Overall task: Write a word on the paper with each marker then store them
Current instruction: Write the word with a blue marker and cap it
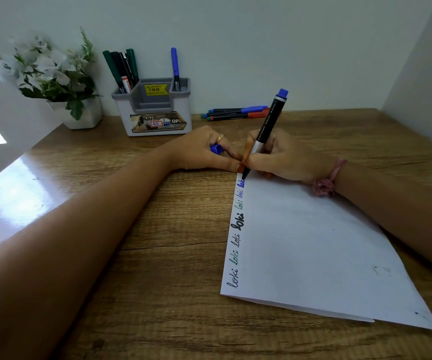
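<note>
While the right hand (282, 159) gripped it, the blue marker (267, 133) stood tilted with its tip touching the far left corner of the paper (313, 242), its blue end pointing up and away. Fingers of that hand were pressed together around the lower barrel, pinching it just above the tip. A pink band (326, 183) circled the right wrist.

Paper: white sheet, lying on the wooden desk (157, 255) at an angle, its near edge showing a second layer beneath. A column of written words (237, 245) ran along its left edge, reading "loki" several times in dark, green and blue ink; the farthest one, in blue, sat at the marker tip and was partly hidden.

Left hand (204, 152): resting on the desk just beside the paper's far corner, fingers curled shut around a blue cap (216, 148), fingertips touching the right hand. A ring (220, 137) showed on one finger.

Loose markers (238, 113): several lying side by side at the back of the desk, blue, green and red ends visible.

Organizer (155, 110): grey and white, standing against the wall, with green and dark markers (122, 68) upright in its left compartment and one blue marker (175, 68) in its right.

Potted plant (53, 74): white flowers in a white pot, left of the organizer.
</note>
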Tool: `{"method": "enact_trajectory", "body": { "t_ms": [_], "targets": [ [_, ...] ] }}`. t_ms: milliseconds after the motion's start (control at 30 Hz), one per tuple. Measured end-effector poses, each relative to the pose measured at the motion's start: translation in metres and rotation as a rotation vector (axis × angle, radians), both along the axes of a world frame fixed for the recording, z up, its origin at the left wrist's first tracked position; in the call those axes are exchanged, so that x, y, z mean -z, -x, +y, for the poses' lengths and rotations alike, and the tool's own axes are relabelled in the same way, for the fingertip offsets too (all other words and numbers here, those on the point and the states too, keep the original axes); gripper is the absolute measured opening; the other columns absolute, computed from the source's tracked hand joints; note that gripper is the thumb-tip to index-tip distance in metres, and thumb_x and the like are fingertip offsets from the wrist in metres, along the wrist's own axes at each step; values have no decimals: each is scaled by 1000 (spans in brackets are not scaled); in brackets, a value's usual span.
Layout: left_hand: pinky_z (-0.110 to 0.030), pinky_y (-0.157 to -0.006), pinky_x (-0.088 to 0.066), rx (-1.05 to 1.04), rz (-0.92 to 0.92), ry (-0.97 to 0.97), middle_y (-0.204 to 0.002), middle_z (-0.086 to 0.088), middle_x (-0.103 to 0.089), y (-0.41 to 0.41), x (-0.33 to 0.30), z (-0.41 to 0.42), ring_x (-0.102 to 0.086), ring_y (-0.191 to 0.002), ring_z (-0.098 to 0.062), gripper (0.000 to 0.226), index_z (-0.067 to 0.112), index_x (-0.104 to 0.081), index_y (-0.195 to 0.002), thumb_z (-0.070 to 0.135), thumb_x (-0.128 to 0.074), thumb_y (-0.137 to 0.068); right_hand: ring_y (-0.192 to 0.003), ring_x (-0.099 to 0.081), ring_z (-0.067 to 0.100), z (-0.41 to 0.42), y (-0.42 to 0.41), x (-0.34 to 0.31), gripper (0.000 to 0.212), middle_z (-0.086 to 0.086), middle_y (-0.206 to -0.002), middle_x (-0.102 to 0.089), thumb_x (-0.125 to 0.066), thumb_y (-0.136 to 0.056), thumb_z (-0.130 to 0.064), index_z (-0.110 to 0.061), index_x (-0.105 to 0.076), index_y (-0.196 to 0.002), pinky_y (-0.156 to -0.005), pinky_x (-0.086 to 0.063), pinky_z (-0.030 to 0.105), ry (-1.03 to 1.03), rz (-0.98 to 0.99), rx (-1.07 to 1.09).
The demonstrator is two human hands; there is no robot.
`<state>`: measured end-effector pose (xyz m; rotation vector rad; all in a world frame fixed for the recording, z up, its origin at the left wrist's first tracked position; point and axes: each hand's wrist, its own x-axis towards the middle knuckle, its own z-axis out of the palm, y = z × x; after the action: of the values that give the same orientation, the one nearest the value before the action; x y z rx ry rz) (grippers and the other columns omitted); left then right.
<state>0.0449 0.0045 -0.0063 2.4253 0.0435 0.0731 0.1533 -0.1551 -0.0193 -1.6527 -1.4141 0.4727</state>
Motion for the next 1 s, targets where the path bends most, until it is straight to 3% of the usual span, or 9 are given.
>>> {"method": "enact_trajectory", "body": {
  "t_ms": [67, 167, 367, 533, 667, 767, 833, 933, 1000],
  "targets": [
    [-6, -54, -38, 1, -7, -2, -67, 18, -64, 0, 0, 1, -50, -60, -1, 11, 37, -67, -84, 32, -71, -75, -47, -43, 3, -1, 0, 0, 23, -1, -58, -46, -58, -70, -17, 4, -49, -75, -46, -36, 16, 5, 5, 0],
    [-5, -54, -37, 7, -4, -16, -65, 25, -64, 0, 0, 0, -50, -60, 3, 12, 37, -66, -85, 29, -71, -77, -48, -44, 2, -1, 1, 0, 15, -4, -57, -47, -59, -71, -17, -7, -48, -74, -47, -38, 17, -5, 24, 13],
    [-4, -54, -38, 1, 4, -9, -63, 28, -63, 0, 0, 1, -50, -60, 1, 12, 37, -65, -82, 27, -71, -77, -52, -46, 4, -1, 2, 0, 18, 4, -63, -50, -59, -72, -17, -2, -52, -77, -49, -39, 18, 16, 8, 12],
    [-5, -55, -39, 7, 14, -18, -64, 29, -63, 0, -1, -1, -51, -61, 1, 13, 38, -65, -82, 26, -71, -77, -51, -47, 2, 0, 1, 0, 13, -2, -61, -50, -62, -76, -14, -13, -50, -71, -48, -39, 16, 18, 3, 28],
    [-22, -70, -48, -4, -21, 4, -88, 3, -73, 2, -2, -3, -62, -78, -22, 16, 37, -69, -84, 38, -72, -69, -43, -41, 6, -1, 1, -1, 11, -3, -53, -47, -56, -75, -12, -16, -48, -69, -40, -34, 17, -112, 205, 120],
    [-5, -66, -41, 8, -7, 18, -84, 14, -71, 3, -2, -4, -60, -72, 4, 20, 30, -70, -94, 30, -73, -75, -41, -37, 5, -3, 1, -11, 21, -8, -49, -44, -52, -86, -1, -19, -51, -74, -38, -30, 17, -202, 280, 163],
    [-2, -68, -39, -11, -18, -1, -77, 24, -67, 3, -3, -3, -57, -75, 13, 26, 29, -69, -102, 29, -73, -76, -45, -36, 7, -2, 1, -20, 21, -1, -55, -44, -50, -84, -3, -20, -54, -73, -40, -27, 19, -226, 295, 137],
    [-7, -72, -36, -27, -61, -27, -70, 38, -58, 3, -4, -3, -51, -77, 24, 32, 28, -65, -110, 31, -71, -78, -49, -46, 10, 0, 0, -33, 30, 4, -60, -59, -43, -79, -9, -21, -64, -62, -41, -31, 19, -185, 334, 149],
    [-16, -71, -36, -47, -77, -9, -61, 36, -56, 3, -4, -3, -51, -69, 21, 27, 32, -64, -104, 30, -71, -78, -52, -48, 14, 0, 3, -38, 41, 2, -57, -62, -35, -86, -3, -18, -65, -63, -43, -33, 19, -113, 296, 203]
  ]
}}
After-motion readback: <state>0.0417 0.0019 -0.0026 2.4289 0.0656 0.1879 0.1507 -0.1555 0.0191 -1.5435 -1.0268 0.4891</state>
